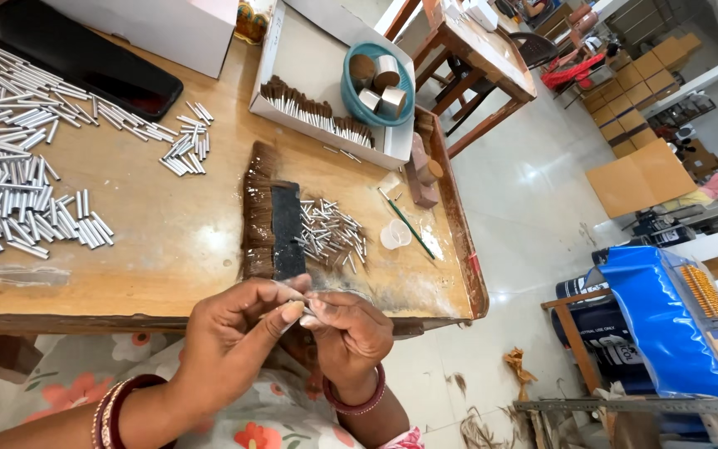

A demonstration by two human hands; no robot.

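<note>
Pinching one small metal tube [299, 309] between left hand [238, 328] and right hand [351, 333], both clenched on it, at the near tabletop [168, 241] edge. Bristle-fitting step, probably; next calls for steady alignment with bristle bundle [261, 220].

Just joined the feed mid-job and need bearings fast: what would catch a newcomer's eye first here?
The two hands, left hand and right hand, meet at the near table edge, fingers pinching a small thin piece. Behind them a dark block lies across a row of brown bristles, with small metal tubes beside it. Far more silver tubes cover the wooden table at the left.
</note>
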